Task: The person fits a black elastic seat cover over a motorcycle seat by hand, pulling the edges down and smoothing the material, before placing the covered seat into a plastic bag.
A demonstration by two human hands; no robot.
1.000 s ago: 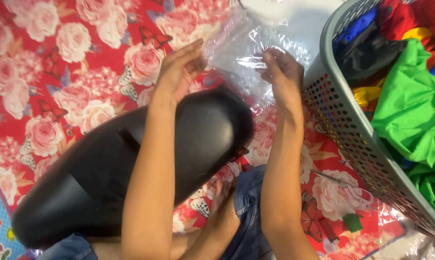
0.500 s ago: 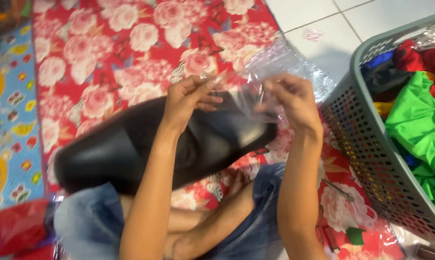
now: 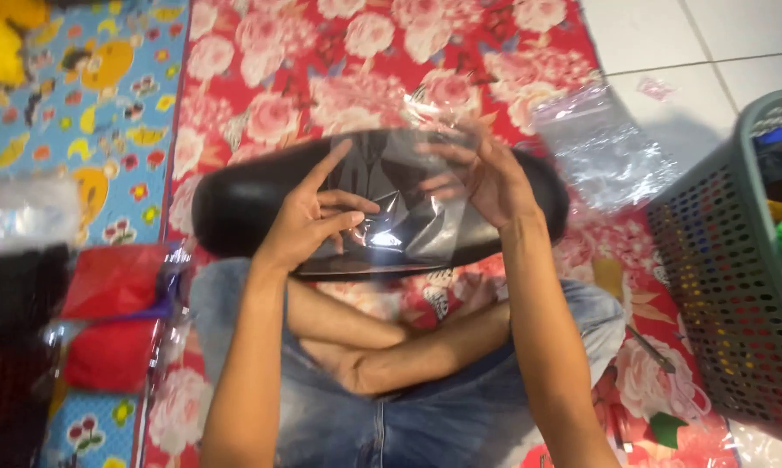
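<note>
Both my hands hold a clear plastic bag (image 3: 389, 227) spread over a long black padded board (image 3: 235, 195) that lies across my lap. My left hand (image 3: 308, 217) pinches the bag's left side, index finger pointing up. My right hand (image 3: 482, 178) grips its right side with fingers spread over the film. The bag looks empty and flat.
A red floral mat (image 3: 339, 61) covers the floor, with a blue cartoon mat (image 3: 79, 104) at left. Bagged red and black cloth (image 3: 113, 316) lies at left. A grey mesh basket (image 3: 720, 286) of coloured clothes stands at right, loose clear bags (image 3: 603, 147) beside it.
The view has swung left and back, showing more of the mats. My hands have brought the clear bag down from beyond the black board onto it.
</note>
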